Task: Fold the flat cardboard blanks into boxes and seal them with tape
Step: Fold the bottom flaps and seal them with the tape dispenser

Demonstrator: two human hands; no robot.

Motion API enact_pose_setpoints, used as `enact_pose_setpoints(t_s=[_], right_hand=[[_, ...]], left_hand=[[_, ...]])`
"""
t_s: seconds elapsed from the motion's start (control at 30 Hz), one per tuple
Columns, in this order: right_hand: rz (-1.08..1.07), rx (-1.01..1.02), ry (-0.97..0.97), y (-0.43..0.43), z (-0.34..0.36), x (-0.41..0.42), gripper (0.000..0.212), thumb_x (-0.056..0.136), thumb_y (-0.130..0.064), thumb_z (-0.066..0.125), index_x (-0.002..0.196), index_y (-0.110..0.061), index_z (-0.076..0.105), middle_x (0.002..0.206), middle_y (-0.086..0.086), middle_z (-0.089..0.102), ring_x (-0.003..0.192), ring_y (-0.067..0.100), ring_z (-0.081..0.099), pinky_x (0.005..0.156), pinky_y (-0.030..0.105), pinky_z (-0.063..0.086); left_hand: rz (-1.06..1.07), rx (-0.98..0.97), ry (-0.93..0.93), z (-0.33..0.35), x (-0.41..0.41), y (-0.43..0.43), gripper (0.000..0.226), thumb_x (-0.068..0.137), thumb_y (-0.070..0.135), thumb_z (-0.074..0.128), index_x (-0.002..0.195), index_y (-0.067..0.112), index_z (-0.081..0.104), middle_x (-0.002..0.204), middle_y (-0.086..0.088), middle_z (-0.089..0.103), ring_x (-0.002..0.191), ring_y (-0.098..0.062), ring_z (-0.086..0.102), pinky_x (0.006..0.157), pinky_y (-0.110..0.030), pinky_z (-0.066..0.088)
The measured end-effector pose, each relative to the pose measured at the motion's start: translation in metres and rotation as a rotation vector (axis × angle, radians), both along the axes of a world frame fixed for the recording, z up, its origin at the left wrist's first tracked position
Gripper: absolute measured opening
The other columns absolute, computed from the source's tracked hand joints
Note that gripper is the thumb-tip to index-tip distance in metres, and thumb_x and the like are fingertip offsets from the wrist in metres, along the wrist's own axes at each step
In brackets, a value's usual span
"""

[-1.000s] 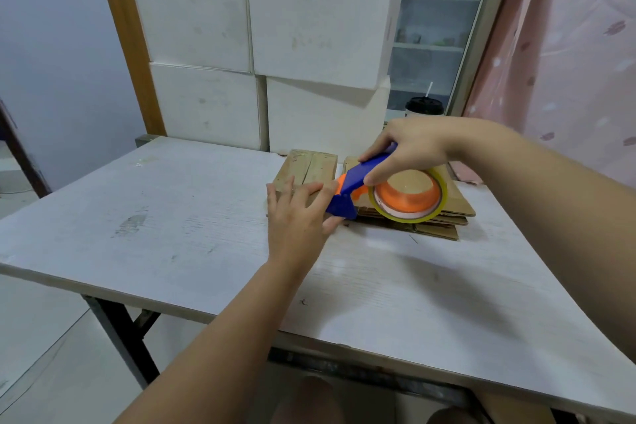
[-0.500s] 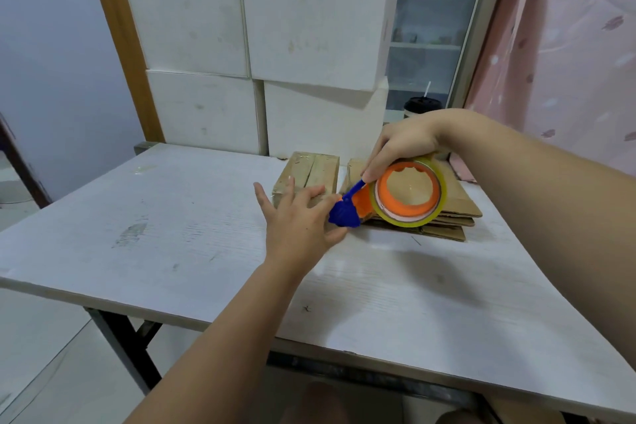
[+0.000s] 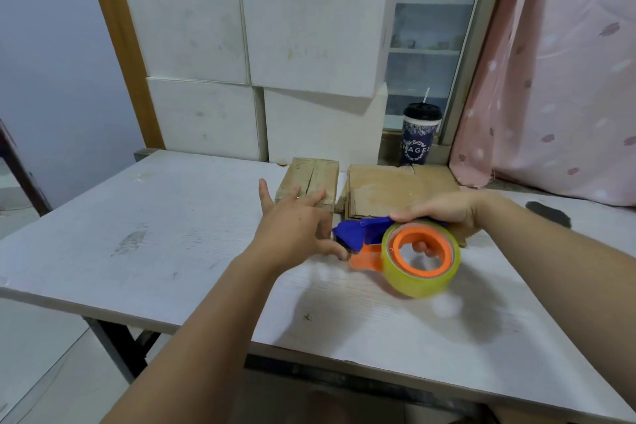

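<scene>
Preparation, by the look of it, rather than folding or sealing: no opened blank stands on the white table (image 3: 137, 234). The stack of flat brown cardboard blanks (image 3: 399, 188) lies untouched near the far edge, with a narrower brown cardboard bundle (image 3: 309, 175) just beside it on the left. Behind them, white closed boxes (image 3: 261, 45) are piled two on two.

The right hand (image 3: 444, 213) grasps the blue-and-orange plastic tape dispenser with its roll of yellowish clear tape (image 3: 406, 251). Its fingers curl over the top and through the orange core, where their tips show. It holds the tool just in front of the blanks and, judging by the shadow below, clear of the table top, with the blue cutter end pointing left. The left hand (image 3: 296, 231) is released, palm down, fingers straight and spread toward the narrow bundle, and its thumb tip touches the cutter end. Whether the thumb has caught the loose tape end is too small to tell.

As I judge it, the next move calls for freeing the tape's end or parking the dispenser within reach. Both hands could then lift a blank off the stack and square it up before any tape goes on.
</scene>
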State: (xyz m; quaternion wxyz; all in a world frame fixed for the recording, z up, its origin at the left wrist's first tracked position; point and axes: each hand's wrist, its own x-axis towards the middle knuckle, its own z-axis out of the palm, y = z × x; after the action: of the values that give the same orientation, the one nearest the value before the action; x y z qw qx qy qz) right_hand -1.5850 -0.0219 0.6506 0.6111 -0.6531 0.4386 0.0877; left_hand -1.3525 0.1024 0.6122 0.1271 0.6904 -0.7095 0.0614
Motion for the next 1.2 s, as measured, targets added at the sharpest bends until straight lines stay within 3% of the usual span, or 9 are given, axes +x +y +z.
enact_pose_setpoints(t_s=[0.13, 0.23, 0.57, 0.8, 0.9, 0.97, 1.03, 1.13, 1.2], right_hand=[[-0.068, 0.194, -0.138, 0.003, -0.028, -0.01, 0.039, 0.08, -0.044, 0.059, 0.08, -0.008, 0.074, 0.073, 0.006, 0.066, 0.058, 0.017, 0.055, 0.056, 0.026, 0.049], [-0.138, 0.25, -0.22, 0.004, -0.042, -0.013, 0.042, 0.082, -0.045, 0.058, 0.087, -0.007, 0.075, 0.08, 0.009, 0.068, 0.064, 0.02, 0.058, 0.06, 0.027, 0.049], [-0.241, 0.392, -0.443, 0.015, -0.071, -0.011, 0.066, 0.049, -0.036, 0.094, 0.107, -0.009, 0.074, 0.101, 0.017, 0.071, 0.079, 0.028, 0.071, 0.067, 0.035, 0.059], [-0.355, 0.34, -0.39, 0.019, -0.075, -0.023, 0.04, 0.083, -0.041, 0.055, 0.091, -0.009, 0.078, 0.083, 0.017, 0.072, 0.064, 0.029, 0.07, 0.053, 0.034, 0.056], [-0.409, 0.308, -0.372, 0.018, -0.076, -0.029, 0.042, 0.082, -0.042, 0.056, 0.096, -0.009, 0.077, 0.086, 0.018, 0.07, 0.065, 0.03, 0.069, 0.056, 0.035, 0.057], [-0.449, 0.273, -0.367, 0.016, -0.076, -0.032, 0.042, 0.081, -0.042, 0.057, 0.094, -0.008, 0.077, 0.087, 0.018, 0.071, 0.066, 0.03, 0.069, 0.058, 0.035, 0.057], [-0.506, 0.232, -0.382, 0.013, -0.075, -0.035, 0.042, 0.078, -0.042, 0.059, 0.093, -0.007, 0.076, 0.09, 0.017, 0.072, 0.071, 0.029, 0.07, 0.063, 0.035, 0.058], [-0.559, 0.135, -0.351, 0.008, -0.071, -0.041, 0.048, 0.075, -0.044, 0.062, 0.106, -0.008, 0.069, 0.104, 0.016, 0.068, 0.089, 0.03, 0.064, 0.092, 0.041, 0.047], [-0.563, 0.083, -0.323, 0.005, -0.066, -0.046, 0.05, 0.073, -0.045, 0.064, 0.107, -0.01, 0.068, 0.104, 0.014, 0.068, 0.089, 0.028, 0.064, 0.092, 0.04, 0.045]], left_hand=[[-0.013, 0.046, -0.063, 0.005, 0.002, 0.0, 0.058, 0.058, 0.082, 0.05, 0.084, 0.034, 0.07, 0.154, 0.015, 0.024, 0.144, -0.022, 0.014, 0.101, -0.061, -0.024], [-0.015, 0.05, -0.132, 0.007, 0.003, 0.0, 0.079, 0.051, 0.09, 0.023, 0.087, 0.035, 0.067, 0.154, 0.013, 0.024, 0.143, -0.024, 0.016, 0.102, -0.061, -0.023], [-0.057, 0.043, -0.157, 0.012, 0.004, -0.003, 0.099, 0.051, 0.082, 0.0, 0.105, 0.035, 0.068, 0.153, 0.014, 0.027, 0.141, -0.02, 0.022, 0.107, -0.061, -0.013], [-0.047, -0.004, -0.224, 0.007, 0.006, -0.005, 0.093, 0.063, 0.075, -0.008, 0.11, 0.041, 0.065, 0.152, 0.017, 0.029, 0.139, -0.017, 0.026, 0.103, -0.065, -0.017], [-0.03, -0.011, -0.198, 0.006, 0.001, -0.005, 0.066, 0.083, 0.068, 0.007, 0.103, 0.043, 0.065, 0.148, 0.016, 0.037, 0.135, -0.017, 0.032, 0.101, -0.066, -0.018], [-0.025, -0.081, -0.079, 0.005, -0.002, -0.004, 0.047, 0.085, 0.065, 0.016, 0.084, 0.038, 0.054, 0.12, 0.013, 0.058, 0.119, -0.016, 0.046, 0.102, -0.065, -0.018], [-0.003, -0.134, 0.055, 0.004, -0.004, -0.004, 0.04, 0.084, 0.063, 0.024, 0.092, 0.028, 0.042, 0.093, 0.01, 0.06, 0.1, -0.015, 0.054, 0.104, -0.061, -0.018], [-0.002, -0.149, 0.118, 0.0, -0.004, -0.005, 0.039, 0.086, 0.055, 0.046, 0.108, 0.027, 0.032, 0.109, 0.007, 0.062, 0.104, -0.014, 0.054, 0.106, -0.056, -0.019], [-0.007, -0.145, 0.092, -0.003, -0.004, -0.005, 0.046, 0.086, 0.048, 0.054, 0.12, 0.03, 0.029, 0.113, 0.009, 0.06, 0.109, -0.014, 0.051, 0.106, -0.058, -0.017]])
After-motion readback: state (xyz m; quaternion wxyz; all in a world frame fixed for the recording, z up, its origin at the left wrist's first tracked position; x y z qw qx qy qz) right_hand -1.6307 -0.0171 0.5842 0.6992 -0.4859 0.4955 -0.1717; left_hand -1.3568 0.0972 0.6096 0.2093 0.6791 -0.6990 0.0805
